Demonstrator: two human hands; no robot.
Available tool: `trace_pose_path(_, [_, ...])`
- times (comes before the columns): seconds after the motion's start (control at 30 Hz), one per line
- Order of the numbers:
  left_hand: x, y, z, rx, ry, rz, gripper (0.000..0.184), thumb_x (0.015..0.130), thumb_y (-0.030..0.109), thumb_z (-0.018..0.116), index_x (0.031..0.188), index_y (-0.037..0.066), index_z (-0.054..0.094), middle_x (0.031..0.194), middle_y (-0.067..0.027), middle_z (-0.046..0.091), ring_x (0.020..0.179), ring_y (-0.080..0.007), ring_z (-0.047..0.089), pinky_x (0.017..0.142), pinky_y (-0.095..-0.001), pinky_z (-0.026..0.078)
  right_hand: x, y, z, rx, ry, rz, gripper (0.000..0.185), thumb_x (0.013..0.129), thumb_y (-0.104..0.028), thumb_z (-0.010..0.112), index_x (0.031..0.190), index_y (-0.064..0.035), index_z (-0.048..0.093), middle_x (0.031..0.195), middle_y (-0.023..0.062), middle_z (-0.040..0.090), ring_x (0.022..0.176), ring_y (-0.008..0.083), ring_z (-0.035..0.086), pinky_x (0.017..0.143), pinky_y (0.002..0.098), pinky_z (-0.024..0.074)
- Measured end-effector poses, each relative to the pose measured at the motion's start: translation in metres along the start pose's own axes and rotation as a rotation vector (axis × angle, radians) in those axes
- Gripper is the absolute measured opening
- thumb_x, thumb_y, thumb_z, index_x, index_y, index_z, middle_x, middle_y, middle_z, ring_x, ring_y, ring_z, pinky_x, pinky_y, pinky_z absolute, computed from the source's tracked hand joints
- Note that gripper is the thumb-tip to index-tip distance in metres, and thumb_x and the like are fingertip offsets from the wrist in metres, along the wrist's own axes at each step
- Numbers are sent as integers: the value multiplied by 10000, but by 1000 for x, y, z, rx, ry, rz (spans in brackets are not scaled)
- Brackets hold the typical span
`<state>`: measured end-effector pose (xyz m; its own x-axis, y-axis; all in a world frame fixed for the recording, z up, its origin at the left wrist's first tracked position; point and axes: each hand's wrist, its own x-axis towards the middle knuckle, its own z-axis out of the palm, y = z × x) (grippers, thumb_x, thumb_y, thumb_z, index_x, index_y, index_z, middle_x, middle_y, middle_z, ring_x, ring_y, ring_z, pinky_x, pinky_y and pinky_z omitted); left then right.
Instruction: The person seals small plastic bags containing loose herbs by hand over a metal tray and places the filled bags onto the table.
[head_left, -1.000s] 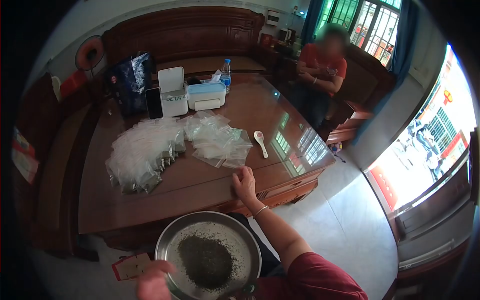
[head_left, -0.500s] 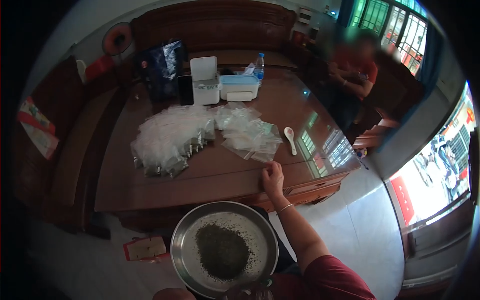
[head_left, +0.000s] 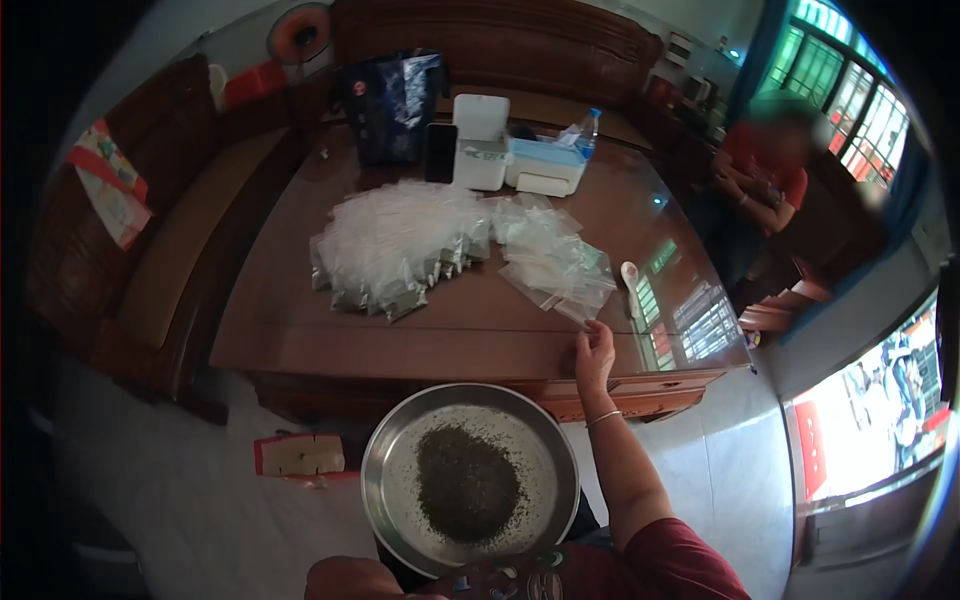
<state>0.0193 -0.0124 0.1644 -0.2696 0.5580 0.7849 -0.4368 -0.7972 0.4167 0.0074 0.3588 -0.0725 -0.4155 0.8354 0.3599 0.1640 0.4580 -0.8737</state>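
Note:
My right hand (head_left: 596, 356) reaches over the table's front edge, fingers bent and fingertips at the nearest corner of a loose group of clear zip bags (head_left: 560, 262). It seems to pinch that corner, though the contact is small and partly hidden. A white spoon (head_left: 630, 288) lies right of these bags. Left of them is a larger heap of zip bags (head_left: 395, 240), with dark contents along the lower edges. Below the table, at my lap, a round metal pan (head_left: 372, 480) holds dark green-brown loose grains (head_left: 468, 485). My left hand is out of view.
The glossy wooden table (head_left: 290, 345) also bears a dark bag (head_left: 392, 110), a phone (head_left: 441, 152), an open white box (head_left: 481, 163), a blue-lidded container (head_left: 545, 168) and a water bottle (head_left: 589, 133). A red-edged box (head_left: 300, 455) lies on the floor. Another person (head_left: 765, 170) sits right.
The camera view has shifted, moving the scene rightward in the picture. My right hand stays at the zip bags' near corner, its fingers a little more stretched. The pan's grains look the same.

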Motion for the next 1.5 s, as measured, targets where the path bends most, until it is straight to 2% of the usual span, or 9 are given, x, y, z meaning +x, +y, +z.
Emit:
trace_pose_path(0.23, [-9, 11, -16, 41, -198, 98, 301, 804, 259, 650, 1051, 117, 552, 895, -108, 623, 859, -219, 492, 776, -336, 444, -11, -47, 21, 18, -66, -11, 259, 797, -74, 527, 1052, -32, 539, 943, 106, 572, 788, 201, 553, 737, 290, 456])
trace_pose_path(0.27, [-6, 5, -18, -13, -224, 103, 301, 804, 259, 650, 1051, 117, 552, 895, -108, 623, 859, -219, 492, 776, -336, 444, -11, -49, 35, -71, -63, -183, 252, 797, -76, 528, 1045, -34, 548, 946, 103, 580, 775, 195, 558, 731, 294, 459])
trace_pose_path(0.47, [-22, 12, -24, 68, 29, 24, 302, 801, 147, 594, 1081, 55, 530, 931, -128, 603, 840, -202, 514, 770, -313, 440, -18, -114, 126, 69, -577, -105, 301, 793, -130, 569, 1067, -9, 532, 957, 117, 592, 750, 228, 590, 700, 333, 484])
trace_pose_path(0.57, [-28, 10, -32, 105, 159, -12, 308, 799, 91, 566, 1096, 24, 518, 949, -137, 593, 831, -194, 525, 767, -302, 439, -11, -86, 186, -5, -472, -319, 328, 782, -200, 596, 1049, -20, 532, 989, 127, 593, 746, 264, 597, 689, 364, 484])
trace_pose_path(0.67, [-35, 9, -42, 152, 296, -49, 318, 798, 35, 538, 1111, -7, 507, 967, -147, 584, 821, -186, 536, 764, -290, 437, -13, -101, 207, -176, -534, -170, 366, 759, -229, 626, 1054, -33, 535, 961, 110, 610, 764, 258, 600, 695, 356, 481])
trace_pose_path(0.93, [-54, -18, -84, 557, 773, -307, 290, 822, -13, 490, 1112, -16, 497, 867, -123, 579, 806, -153, 530, 747, -249, 426, -6, -96, 207, -409, -764, -49, 329, 719, -234, 643, 989, -67, 557, 894, 86, 629, 763, 266, 599, 674, 361, 477])
trace_pose_path(1.07, [-74, -36, -103, 470, 965, -409, 274, 842, 10, 497, 1115, -11, 498, 879, -110, 579, 810, -138, 526, 754, -233, 421, -21, -81, 208, -109, -410, -257, 209, 714, -208, 615, 873, -75, 589, 799, 100, 629, 698, 288, 591, 641, 377, 475])
trace_pose_path(1.33, [-80, -57, -109, 541, 954, -453, 281, 847, 45, 518, 1122, -12, 499, 925, -114, 597, 818, -139, 539, 758, -238, 427, -21, -97, 199, -410, -656, -289, 147, 730, -184, 565, 800, -57, 589, 752, 160, 621, 691, 369, 575, 631, 431, 473])
trace_pose_path(1.5, [-82, -82, -135, 506, 1135, -357, 359, 840, 41, 537, 1184, -17, 457, 964, -123, 601, 863, -148, 554, 782, -234, 427, -49, -103, 121, -118, -699, -388, 85, 706, -102, 591, 736, -22, 586, 609, 99, 579, 497, 259, 514, 507, 337, 430])
